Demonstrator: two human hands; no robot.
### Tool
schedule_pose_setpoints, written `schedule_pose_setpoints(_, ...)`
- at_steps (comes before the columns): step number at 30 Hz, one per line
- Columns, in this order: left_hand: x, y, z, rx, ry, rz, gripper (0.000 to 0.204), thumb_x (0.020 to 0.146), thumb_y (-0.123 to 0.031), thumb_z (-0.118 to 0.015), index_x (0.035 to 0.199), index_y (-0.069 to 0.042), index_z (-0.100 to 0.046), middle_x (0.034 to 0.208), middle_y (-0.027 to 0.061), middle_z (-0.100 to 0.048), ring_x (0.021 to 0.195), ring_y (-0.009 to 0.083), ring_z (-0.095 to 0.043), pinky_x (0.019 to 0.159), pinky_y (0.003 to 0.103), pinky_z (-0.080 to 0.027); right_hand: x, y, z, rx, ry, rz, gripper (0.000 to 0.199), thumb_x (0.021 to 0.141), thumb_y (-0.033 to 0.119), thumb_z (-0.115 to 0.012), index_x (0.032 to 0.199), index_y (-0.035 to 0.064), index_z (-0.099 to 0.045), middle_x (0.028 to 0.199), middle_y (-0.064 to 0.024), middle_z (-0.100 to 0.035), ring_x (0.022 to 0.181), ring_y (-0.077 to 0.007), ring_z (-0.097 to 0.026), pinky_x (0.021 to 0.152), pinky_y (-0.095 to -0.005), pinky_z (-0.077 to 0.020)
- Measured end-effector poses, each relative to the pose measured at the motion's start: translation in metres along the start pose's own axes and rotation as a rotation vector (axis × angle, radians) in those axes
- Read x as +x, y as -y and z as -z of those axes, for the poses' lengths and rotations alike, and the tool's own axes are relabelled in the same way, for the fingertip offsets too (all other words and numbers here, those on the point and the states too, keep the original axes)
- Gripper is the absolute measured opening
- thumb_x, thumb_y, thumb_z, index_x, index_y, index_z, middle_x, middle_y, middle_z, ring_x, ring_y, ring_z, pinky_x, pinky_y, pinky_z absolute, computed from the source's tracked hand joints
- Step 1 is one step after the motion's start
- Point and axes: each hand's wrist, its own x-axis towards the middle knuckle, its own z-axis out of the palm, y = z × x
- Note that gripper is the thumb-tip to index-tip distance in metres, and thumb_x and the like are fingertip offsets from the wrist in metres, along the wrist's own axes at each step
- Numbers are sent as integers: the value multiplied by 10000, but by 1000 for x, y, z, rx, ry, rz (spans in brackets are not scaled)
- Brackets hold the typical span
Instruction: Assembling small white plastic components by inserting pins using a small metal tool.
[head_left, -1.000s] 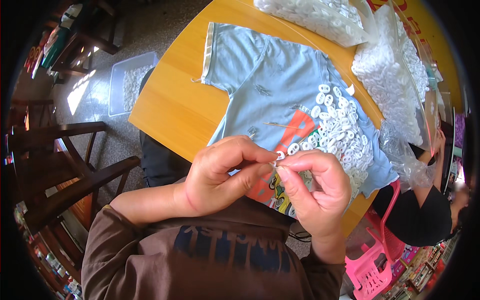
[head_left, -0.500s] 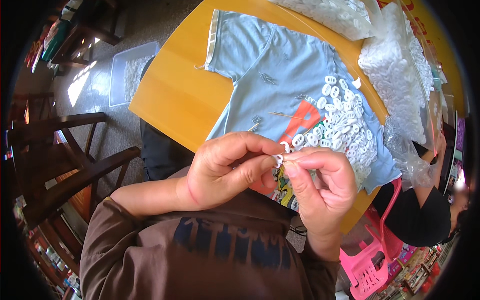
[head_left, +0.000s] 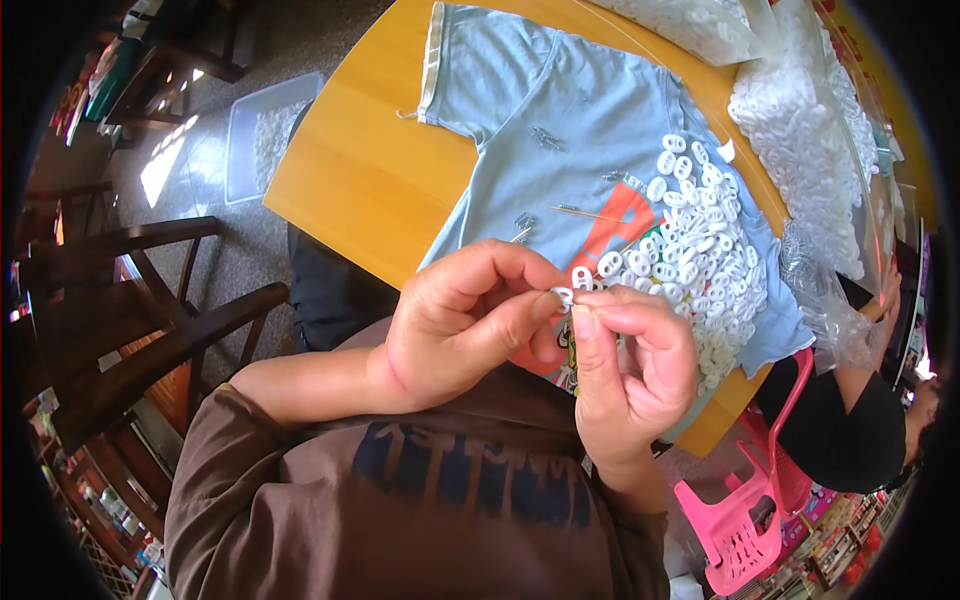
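Note:
Between the thumb and forefinger of my left hand [head_left: 460, 330] is a small white oval plastic piece with holes [head_left: 563, 296]. My right hand [head_left: 640, 375] pinches at the same piece's right edge; anything else in those fingertips is too small to make out. Just beyond the fingers, a heap of similar white two-holed ovals [head_left: 705, 250] lies on a light blue T-shirt [head_left: 560, 90] with an orange print. Small clusters of tiny grey metal parts, perhaps springs [head_left: 546, 138], rest on the cloth. A thin wooden stick [head_left: 590, 213] lies near them.
The shirt is spread over a yellow-brown table [head_left: 350, 130]. Clear bags full of white pieces [head_left: 800, 150] stand at the far right. A clear tub [head_left: 240, 150] is on the floor at left, near a dark wooden chair [head_left: 150, 330]. A pink chair [head_left: 745, 530] and another person's arm [head_left: 855, 380] are at right.
The view has shifted slightly, so the table and shirt sit a little higher and further right. Both hands keep their fingertips together at the white piece, which is turned slightly.

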Motion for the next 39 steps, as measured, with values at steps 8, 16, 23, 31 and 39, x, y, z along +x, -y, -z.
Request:
schedule_pose_setpoints(8, 3, 3, 2, 443, 30, -176, 72, 856, 12, -531, 928, 16, -532, 736, 40, -581, 620, 79, -598, 512, 200, -478, 1, -8, -2, -115, -4, 101, 163, 740, -76, -625, 872, -9, -558, 794, -108, -619, 687, -205, -603, 635, -296, -488)
schedule_pose_setpoints(16, 4, 13, 11, 402, 39, -266, 116, 834, 61, -530, 943, 25, -521, 855, 106, -574, 635, 116, -590, 548, 216, -479, 2, -7, -6, 38, -52, -59, 153, 759, -52, -627, 895, -21, -564, 809, -107, -610, 711, -195, -592, 649, -271, -466)
schedule_pose_setpoints(23, 10, 10, 18, 700, 152, -569, 222, 761, 148, -530, 946, 28, -507, 993, 194, -566, 636, 137, -580, 540, 233, -491, 7, -9, 3, 33, 51, -112, 121, 771, -9, -638, 868, -24, -566, 782, -94, -583, 686, -181, -553, 642, -254, -440)
schedule_pose_setpoints(31, 15, 11, 22, 826, 172, -736, 221, 752, 144, -542, 934, 18, -529, 1012, 214, -558, 622, 149, -591, 531, 241, -494, 7, 5, -1, 505, 48, -515, 57, 862, 25, -561, 885, -27, -560, 755, 17, -532, 652, -7, -429, 562, -153, -347)
schedule_pose_setpoints(39, 17, 8, 17, 857, 137, -812, 244, 707, 143, -590, 911, 11, -571, 982, 185, -562, 665, 153, -574, 550, 248, -468, 10, 6, 5, 511, 127, -502, 70, 873, 37, -550, 900, -27, -560, 710, 50, -499, 610, 7, -391, 523, -139, -305)
